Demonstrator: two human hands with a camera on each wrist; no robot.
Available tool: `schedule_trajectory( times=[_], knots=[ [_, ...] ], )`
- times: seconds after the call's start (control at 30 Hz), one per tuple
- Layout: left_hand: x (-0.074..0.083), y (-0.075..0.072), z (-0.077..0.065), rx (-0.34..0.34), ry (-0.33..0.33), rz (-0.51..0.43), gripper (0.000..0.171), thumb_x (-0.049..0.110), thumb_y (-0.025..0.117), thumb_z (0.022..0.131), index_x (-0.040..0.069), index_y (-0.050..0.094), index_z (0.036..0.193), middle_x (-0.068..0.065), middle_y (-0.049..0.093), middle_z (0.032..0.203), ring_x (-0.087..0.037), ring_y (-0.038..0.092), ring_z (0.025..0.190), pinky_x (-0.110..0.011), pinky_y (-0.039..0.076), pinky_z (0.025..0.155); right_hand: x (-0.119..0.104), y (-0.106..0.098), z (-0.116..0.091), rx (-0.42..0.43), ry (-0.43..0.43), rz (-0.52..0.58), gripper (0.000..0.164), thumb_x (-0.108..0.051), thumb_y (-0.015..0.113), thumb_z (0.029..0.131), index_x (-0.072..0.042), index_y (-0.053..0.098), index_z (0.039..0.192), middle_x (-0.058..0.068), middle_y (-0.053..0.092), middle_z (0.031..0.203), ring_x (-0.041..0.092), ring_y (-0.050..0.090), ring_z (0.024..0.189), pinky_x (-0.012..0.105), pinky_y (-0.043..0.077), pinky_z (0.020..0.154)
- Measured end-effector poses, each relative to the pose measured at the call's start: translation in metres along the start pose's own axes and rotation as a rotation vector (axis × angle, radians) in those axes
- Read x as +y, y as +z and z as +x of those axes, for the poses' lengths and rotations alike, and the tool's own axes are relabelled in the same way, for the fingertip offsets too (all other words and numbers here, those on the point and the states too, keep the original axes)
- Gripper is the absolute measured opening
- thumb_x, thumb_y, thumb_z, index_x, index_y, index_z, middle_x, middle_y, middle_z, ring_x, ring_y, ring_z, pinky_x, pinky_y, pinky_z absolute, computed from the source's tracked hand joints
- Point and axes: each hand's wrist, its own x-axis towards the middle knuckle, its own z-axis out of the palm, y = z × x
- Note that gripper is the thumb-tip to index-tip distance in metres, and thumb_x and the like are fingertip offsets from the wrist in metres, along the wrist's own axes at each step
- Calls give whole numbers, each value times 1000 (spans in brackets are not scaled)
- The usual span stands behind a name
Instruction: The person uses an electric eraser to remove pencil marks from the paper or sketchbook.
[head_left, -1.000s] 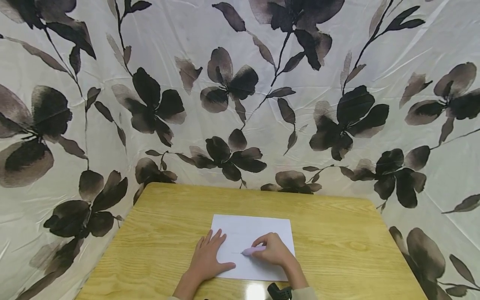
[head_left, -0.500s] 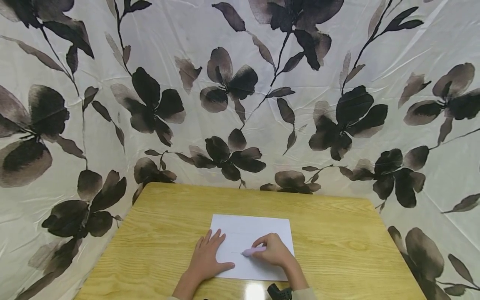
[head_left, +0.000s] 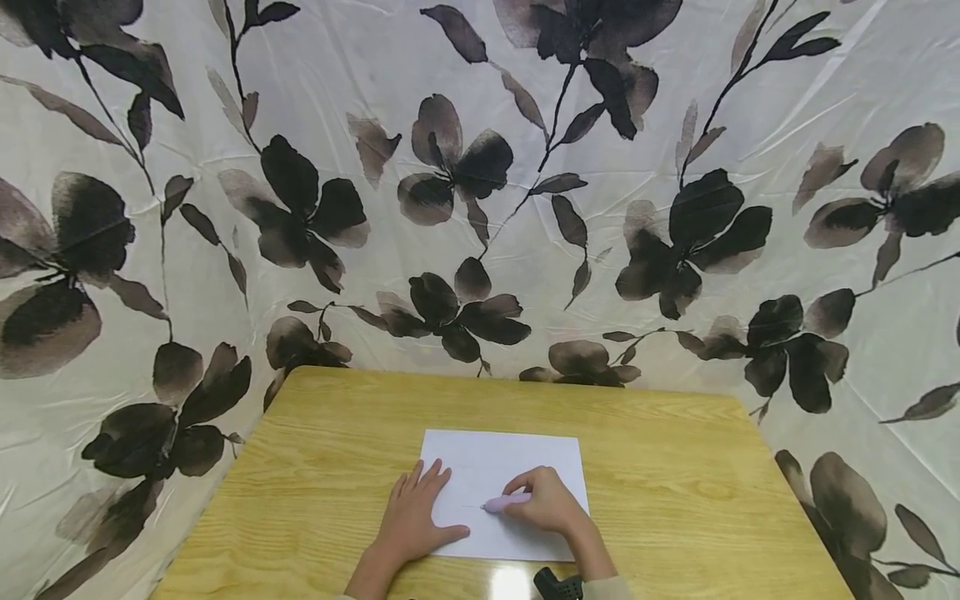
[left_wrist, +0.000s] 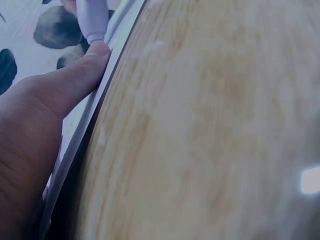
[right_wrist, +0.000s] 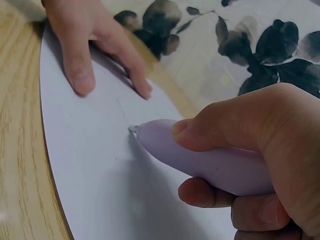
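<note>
On the table lies a white sheet of paper [head_left: 502, 454]. My left hand [head_left: 411, 517] rests on its left side with fingers spread, thumb reaching over the lower part. In my right hand [head_left: 553, 502] a thick lavender pen-like tool [right_wrist: 205, 162] is gripped between thumb and fingers, lying low over the sheet. Its small silvery tip [right_wrist: 133, 129] points left and is right at the paper, at the end of a faint thin line [right_wrist: 121, 108]. The left wrist view shows my left thumb [left_wrist: 75, 80] near the paper's edge, the lavender tool [left_wrist: 93, 20] overlapping just beyond it.
The yellow wood-grain table [head_left: 345, 433] extends around the sheet on all sides. A black device [head_left: 557, 585] sits at my right wrist by the sleeve [head_left: 609, 588]. Behind the table hangs a white cloth [head_left: 330, 100] with dark flowers.
</note>
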Motion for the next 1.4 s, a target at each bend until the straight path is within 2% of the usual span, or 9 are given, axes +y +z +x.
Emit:
schedule_trajectory(
  times=[0.23,0.47,0.63,0.73,0.83,0.97,1.17,1.4],
  knots=[
    [0,1,0,4,9,12,101,82,59,69,13,49,143,-9,36,153,-38,21,143,-62,16,111,-4,2,3,-13,-52,0,11,-19,80,74,-15,78,83,-10,71,85,5,57,74,26,49,67],
    [0,1,0,18,4,4,102,81,60,68,13,49,143,-9,36,153,-38,21,143,-62,16,111,-3,0,0,4,-8,-8,10,-19,80,72,-19,78,81,-11,70,84,6,57,74,30,50,68],
    [0,2,1,22,8,8,102,82,59,69,13,49,143,-8,36,153,-38,21,143,-61,16,111,-4,3,4,-15,-33,16,11,-19,81,73,-17,78,84,-9,71,86,6,56,74,27,49,67],
    [-1,3,0,15,6,4,102,82,60,69,13,49,143,-9,36,153,-38,20,143,-61,15,111,-3,3,3,-15,-14,6,11,-20,81,73,-18,78,83,-10,71,86,6,57,77,28,49,70],
    [0,2,0,17,3,-7,102,81,61,68,12,49,143,-9,36,153,-38,20,143,-61,15,111,-2,1,0,-5,10,-6,11,-19,81,71,-18,78,81,-9,70,85,7,57,75,29,49,67],
    [1,-2,1,18,7,-14,101,80,62,69,12,49,143,-10,36,153,-39,20,143,-62,14,111,-2,0,2,-7,-6,-1,11,-19,81,71,-18,78,82,-10,70,85,7,56,72,26,48,63],
    [1,-3,4,22,14,-1,102,81,61,69,11,50,142,-10,36,153,-39,21,143,-62,15,110,-2,1,8,-8,-21,-9,12,-22,81,72,-19,78,84,-10,70,88,6,57,78,29,49,69],
    [0,-2,0,25,16,6,100,80,60,69,11,51,141,-10,39,151,-40,23,142,-64,17,109,-3,4,5,-8,-1,19,12,-19,83,71,-16,78,82,-9,71,83,8,56,70,25,47,61]
  ],
)
